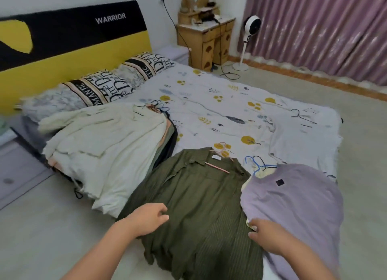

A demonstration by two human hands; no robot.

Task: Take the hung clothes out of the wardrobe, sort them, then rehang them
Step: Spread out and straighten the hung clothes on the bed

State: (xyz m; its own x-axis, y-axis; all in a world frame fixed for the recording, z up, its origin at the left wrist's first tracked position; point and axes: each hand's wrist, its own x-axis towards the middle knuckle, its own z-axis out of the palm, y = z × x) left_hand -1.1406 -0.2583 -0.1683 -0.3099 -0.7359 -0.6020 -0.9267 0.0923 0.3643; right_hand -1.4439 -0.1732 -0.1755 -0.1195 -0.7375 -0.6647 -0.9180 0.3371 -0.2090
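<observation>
An olive green shirt (194, 200) on a pink hanger (217, 167) lies at the bed's near edge. My left hand (148, 219) rests on its left side with fingers loosely curled. My right hand (270, 237) pinches fabric at the seam between the green shirt and a lilac garment (297, 202) to the right, which lies over a pale yellow piece on blue hangers (258, 163). A stack of hung clothes topped by a cream garment (109, 152) lies to the left. A lone dark hanger (301, 116) sits on the far right of the bed.
The bed (219, 112) has a floral sheet and two pillows (100, 89) at a black and yellow headboard. A wooden dresser (206, 36), a standing fan (250, 28) and pink curtains (324, 28) stand behind. Cables trail on the floor by the dresser.
</observation>
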